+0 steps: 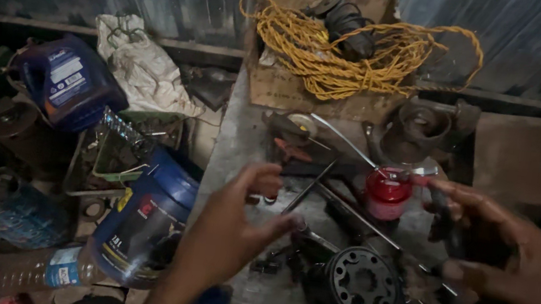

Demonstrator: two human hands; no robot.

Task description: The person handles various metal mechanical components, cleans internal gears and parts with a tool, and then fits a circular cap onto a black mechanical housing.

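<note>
Both hands [368, 245] loose, empty, over bench w/ red can [386, 194]; blue jugs [144, 219] at left.

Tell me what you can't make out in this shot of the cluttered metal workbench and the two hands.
Head view only:
- Right hand: motion-blurred; whether it grips the dark tool under it cannot be told.
- Left hand: blurred; its fingertips hide part of the thin metal rod.
- Round black metal part with ring of holes: its base is lost in shadow.
- Clear plastic bottle: cut off by the bottom-left edge.
</note>
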